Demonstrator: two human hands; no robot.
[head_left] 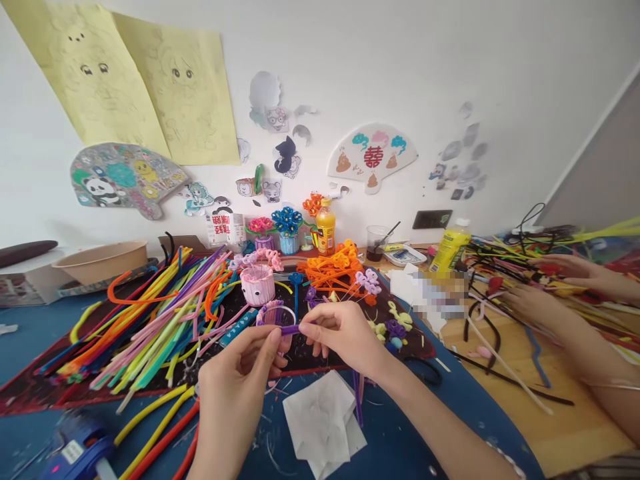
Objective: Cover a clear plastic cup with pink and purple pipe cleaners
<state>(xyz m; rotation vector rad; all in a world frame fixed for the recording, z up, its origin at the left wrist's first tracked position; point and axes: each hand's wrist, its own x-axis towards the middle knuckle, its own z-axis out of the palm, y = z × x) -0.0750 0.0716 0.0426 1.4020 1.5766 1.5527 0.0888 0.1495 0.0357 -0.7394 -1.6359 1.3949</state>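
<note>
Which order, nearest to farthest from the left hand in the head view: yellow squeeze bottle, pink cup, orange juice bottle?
From the left hand:
1. pink cup, just ahead of it.
2. orange juice bottle, farther back, centre.
3. yellow squeeze bottle, far back on the right.

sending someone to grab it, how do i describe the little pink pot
On the black mat, right of the loose heap of coloured pipe cleaners. The small pink woven pipe-cleaner pot stands upright there, the only one with two dark eyes.
</note>
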